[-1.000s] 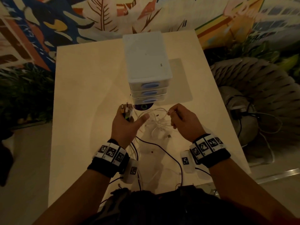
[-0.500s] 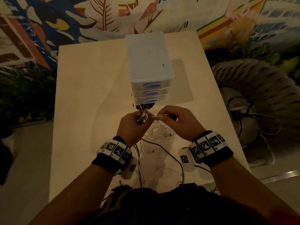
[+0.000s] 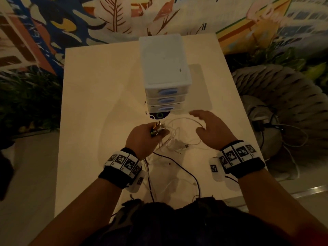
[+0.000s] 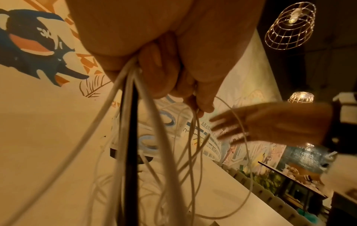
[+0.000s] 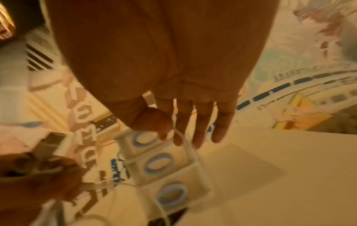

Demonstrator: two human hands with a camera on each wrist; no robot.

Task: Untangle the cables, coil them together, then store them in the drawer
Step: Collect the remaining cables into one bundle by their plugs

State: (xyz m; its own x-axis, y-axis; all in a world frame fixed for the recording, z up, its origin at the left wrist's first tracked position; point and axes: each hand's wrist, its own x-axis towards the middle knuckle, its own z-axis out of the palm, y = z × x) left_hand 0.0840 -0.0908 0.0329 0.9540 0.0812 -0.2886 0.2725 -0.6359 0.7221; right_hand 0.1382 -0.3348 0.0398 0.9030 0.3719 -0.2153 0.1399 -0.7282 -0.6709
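My left hand (image 3: 156,133) grips a bundle of cable ends, their plugs (image 3: 158,127) sticking up out of the fist. In the left wrist view, several white cables (image 4: 123,97) and one black cable (image 4: 133,122) hang from that hand (image 4: 173,85). My right hand (image 3: 197,121) hovers to the right with its fingers straight and spread. A thin white cable loop (image 3: 184,119) runs between its thumb and forefinger (image 5: 181,122). Loose white cables (image 3: 177,144) and a black cable (image 3: 186,172) lie on the table. The white drawer unit (image 3: 165,68) stands behind, its three blue-handled drawers (image 3: 167,92) closed.
The pale table (image 3: 99,103) drops off at its left and right edges. A dark round object (image 3: 159,115) lies at the foot of the drawer unit. A woven chair (image 3: 284,89) with more wires stands to the right. A painted wall is behind.
My right hand, which was pinching a cable beside my left hand, has let go, opened and swung out to the right. My left hand still holds the bundle.
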